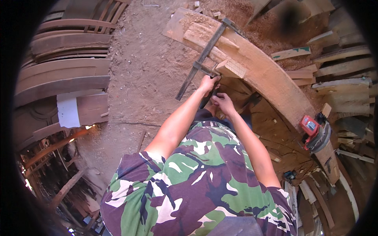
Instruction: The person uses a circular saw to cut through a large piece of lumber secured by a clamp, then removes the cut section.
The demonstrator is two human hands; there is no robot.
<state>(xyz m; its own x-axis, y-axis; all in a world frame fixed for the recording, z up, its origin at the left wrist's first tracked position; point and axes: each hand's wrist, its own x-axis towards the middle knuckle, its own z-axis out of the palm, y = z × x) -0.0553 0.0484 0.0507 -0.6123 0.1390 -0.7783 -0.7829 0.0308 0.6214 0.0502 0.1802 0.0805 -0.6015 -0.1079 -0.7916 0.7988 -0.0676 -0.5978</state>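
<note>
A long dark metal bar clamp (204,56) lies slantwise across the near side of a dusty wooden bench plank (271,70). Its fixed jaw hooks over the plank's far edge, and its sliding arm reaches to just under the near edge. Closed round the clamp's dark screw handle, my left hand (208,85) sits below that arm. My right hand (223,103) is just to the right and lower, its fingers curled against the handle's lower part; the fingertips are partly hidden. Beside the clamp's screw a short wood block (231,69) juts over the plank's near edge.
A flat board (210,37) lies on the plank. A red and black power tool (311,128) rests at the plank's right end. Stacked wooden panels (71,63) line the left side, offcuts (342,86) the right. Sawdust covers the ground (138,67).
</note>
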